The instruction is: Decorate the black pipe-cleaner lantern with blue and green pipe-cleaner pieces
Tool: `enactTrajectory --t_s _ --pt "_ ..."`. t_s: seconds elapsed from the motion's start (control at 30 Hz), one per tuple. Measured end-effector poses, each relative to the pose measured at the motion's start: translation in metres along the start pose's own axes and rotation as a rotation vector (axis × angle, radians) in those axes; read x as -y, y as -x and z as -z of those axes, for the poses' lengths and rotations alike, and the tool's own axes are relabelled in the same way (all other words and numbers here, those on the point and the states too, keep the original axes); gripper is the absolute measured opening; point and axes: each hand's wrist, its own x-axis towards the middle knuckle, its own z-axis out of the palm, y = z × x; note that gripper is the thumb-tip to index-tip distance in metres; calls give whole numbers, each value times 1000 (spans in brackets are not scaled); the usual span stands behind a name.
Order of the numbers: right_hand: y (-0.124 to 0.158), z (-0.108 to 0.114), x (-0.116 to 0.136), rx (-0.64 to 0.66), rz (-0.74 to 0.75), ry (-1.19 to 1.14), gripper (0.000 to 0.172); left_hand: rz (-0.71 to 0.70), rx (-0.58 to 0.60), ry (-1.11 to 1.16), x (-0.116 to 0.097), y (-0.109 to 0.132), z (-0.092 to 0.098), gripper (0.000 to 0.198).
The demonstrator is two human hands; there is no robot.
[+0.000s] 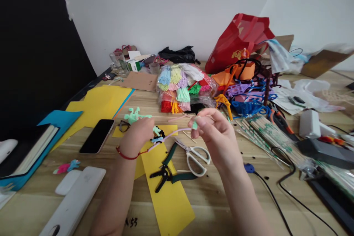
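Note:
My right hand is raised over the table, thumb and fingertips pinched on a small mint-green fuzzy piece that looks like pipe cleaner. My left hand is lowered to the table with its back to me, so its fingers are mostly hidden. Just beyond it lies a mint-green pipe-cleaner shape. To its right are small green, black and blue fuzzy pieces. A pale pink pipe cleaner curves between the two hands. Below them lie white-handled scissors and dark green-handled pliers.
Yellow paper lies under the pliers. A phone and a white case are on the left. Bagged pipe cleaners and a red bag stand behind. On the right are wrapped sticks and a black cable.

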Motion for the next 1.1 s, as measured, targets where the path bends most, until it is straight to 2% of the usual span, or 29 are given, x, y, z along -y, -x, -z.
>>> enactTrajectory --t_s 0.1,0.23,0.33,0.43,0.5,0.57,0.7,0.77,0.83,0.93,1.0,1.1 --pt "-1 0 -2 8 -2 32 18 -41 -16 22 -1 -4 -1 9" --pt "-5 3 -2 10 16 42 21 -159 -107 117 -2 0 13 23" --pt "-7 6 -2 3 48 75 23 -285 -213 221 -7 10 29 31" --pt "-9 9 -1 -27 75 123 27 -511 -400 444 -15 24 40 29" --pt "-8 10 1 -43 90 168 26 -625 -511 555 -21 32 42 26" --pt "-7 12 3 -39 104 216 19 -677 -592 638 -28 38 41 23" --pt "-4 15 9 37 137 231 10 -806 -679 883 -38 44 38 21" --pt "-3 14 10 78 131 204 9 -874 -720 915 -40 45 39 20" --pt "0 13 11 94 104 172 10 -889 -806 860 -40 46 40 19" --pt "3 11 11 78 73 148 10 -822 -920 777 -40 47 42 17" --pt "3 10 10 53 73 160 10 -780 -928 760 -39 49 43 17" --pt "3 9 9 -3 108 211 11 -765 -859 774 -41 53 44 13"
